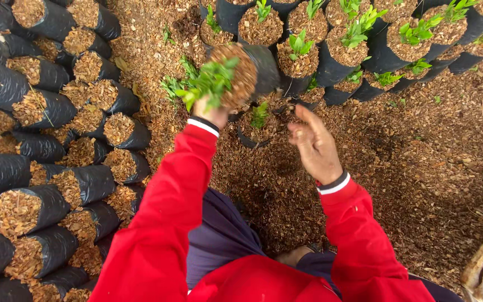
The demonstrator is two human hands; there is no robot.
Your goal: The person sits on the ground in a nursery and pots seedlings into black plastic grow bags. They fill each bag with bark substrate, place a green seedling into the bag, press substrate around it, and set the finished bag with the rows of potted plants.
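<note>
Seedling bag [252,70]: black, tipped sideways, lifted above the mulch.
Left hand [212,112]: closed around green seedlings [208,83] beside the bag's mouth.
Right hand [317,146]: fingers spread, holding nothing.
Stacked bags [40,168]: black, left, lying sideways.

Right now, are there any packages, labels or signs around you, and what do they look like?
No labels, signs or screens show.
Filled bags: piled at left, black plastic, packed with brown chips, no plants.
Seedling bags: standing top right, black, small green plants.
Tipped bag: at the left hand, black, green seedling.
Right hand: open, holding nothing.
</note>
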